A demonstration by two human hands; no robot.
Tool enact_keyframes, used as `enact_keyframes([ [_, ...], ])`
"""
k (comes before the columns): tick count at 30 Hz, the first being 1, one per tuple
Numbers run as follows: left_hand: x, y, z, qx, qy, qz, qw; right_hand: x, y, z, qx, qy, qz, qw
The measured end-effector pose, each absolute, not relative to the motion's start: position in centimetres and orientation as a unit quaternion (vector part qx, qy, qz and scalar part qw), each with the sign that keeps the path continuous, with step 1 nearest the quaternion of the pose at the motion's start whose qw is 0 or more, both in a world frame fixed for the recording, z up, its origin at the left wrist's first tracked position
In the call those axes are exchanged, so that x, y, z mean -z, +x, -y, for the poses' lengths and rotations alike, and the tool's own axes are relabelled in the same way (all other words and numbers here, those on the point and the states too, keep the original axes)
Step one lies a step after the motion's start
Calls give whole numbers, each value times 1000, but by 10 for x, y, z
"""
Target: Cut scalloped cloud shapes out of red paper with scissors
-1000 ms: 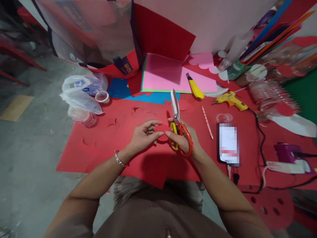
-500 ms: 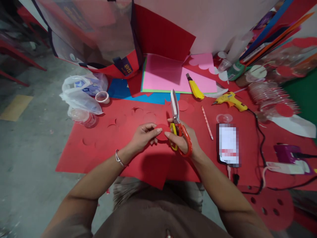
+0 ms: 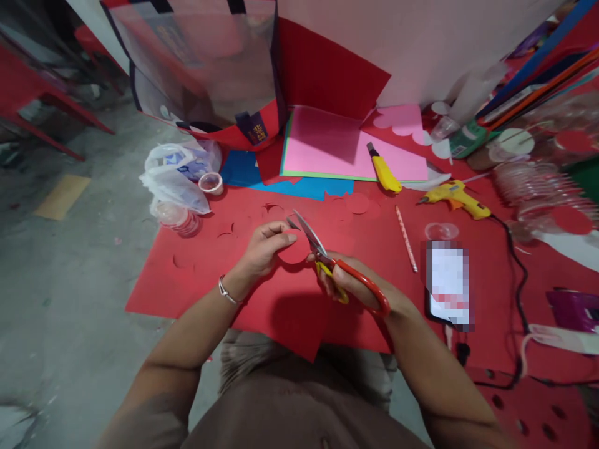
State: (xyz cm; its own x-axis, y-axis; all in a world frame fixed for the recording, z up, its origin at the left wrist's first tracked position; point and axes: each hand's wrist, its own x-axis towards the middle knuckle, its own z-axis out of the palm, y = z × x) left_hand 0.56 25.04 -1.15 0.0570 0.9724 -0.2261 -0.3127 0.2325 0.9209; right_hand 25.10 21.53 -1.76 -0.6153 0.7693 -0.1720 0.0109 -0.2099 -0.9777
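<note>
Between thumb and fingers, my left hand (image 3: 267,249) pinches a red paper circle (image 3: 294,247) above the red-covered table. My right hand (image 3: 353,280) is closed round the red and yellow handles of the scissors (image 3: 359,279). The scissor blades are parted and point up and left, beside the upper right edge of the circle. Thin red paper offcuts (image 3: 226,231) lie on the table beyond my left hand.
A yellow cutter (image 3: 385,174) rests on pink sheets (image 3: 322,140) at the back. On the right are a pencil (image 3: 405,239), a phone (image 3: 449,284), and a yellow glue gun (image 3: 456,196) with its cable. Plastic cups (image 3: 180,219) and bags stand at the left.
The scissors have turned from upright to slanting left, and their blades have opened near the circle. My right hand has let go of the circle's edge. The view has shifted left.
</note>
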Motion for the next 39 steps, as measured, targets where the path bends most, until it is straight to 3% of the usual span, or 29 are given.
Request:
enact_keyframes([
  [18, 15, 1, -250, -499, 371, -469, 627, -2, 251, -219, -699, -339, 588, 225],
  [39, 9, 2, -251, -500, 373, -472, 623, 7, 249, -217, -696, -352, 577, 243],
])
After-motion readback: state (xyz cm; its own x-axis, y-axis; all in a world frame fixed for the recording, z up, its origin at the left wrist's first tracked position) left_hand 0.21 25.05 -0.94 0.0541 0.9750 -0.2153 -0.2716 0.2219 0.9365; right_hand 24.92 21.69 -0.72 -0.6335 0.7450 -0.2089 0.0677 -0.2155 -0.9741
